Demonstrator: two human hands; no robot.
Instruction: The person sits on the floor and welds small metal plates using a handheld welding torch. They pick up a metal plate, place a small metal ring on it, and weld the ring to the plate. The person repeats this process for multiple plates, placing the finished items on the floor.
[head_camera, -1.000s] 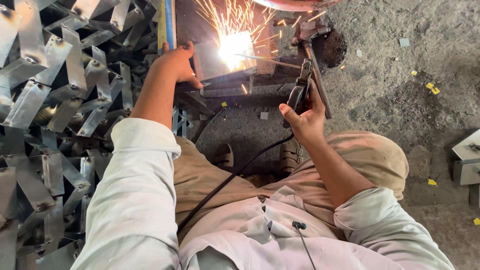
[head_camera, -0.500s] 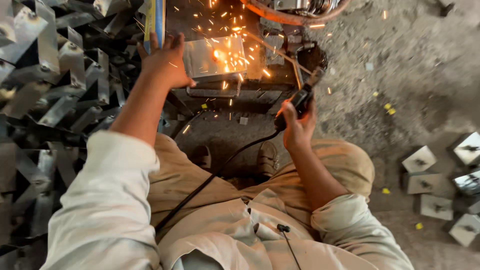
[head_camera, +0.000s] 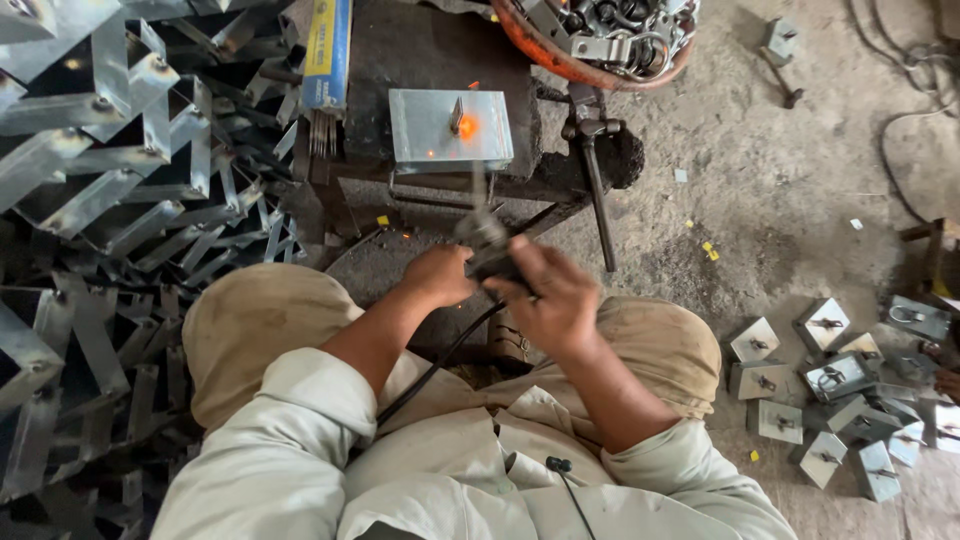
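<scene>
We hold the welding holder (head_camera: 487, 243) close to the body, above the lap. The right hand (head_camera: 548, 297) is closed around its grip; the left hand (head_camera: 440, 275) curls against its front end. The plate (head_camera: 449, 129) lies on the block (head_camera: 430, 60), well apart from the fingers, one spot glowing orange. We judge the weld paused; resuming requires bringing the tip back to the plate.

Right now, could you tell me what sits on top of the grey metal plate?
On the grey metal plate stands a small upright metal piece beside a glowing orange spot. Whatever lies beneath the plate is covered.
</scene>
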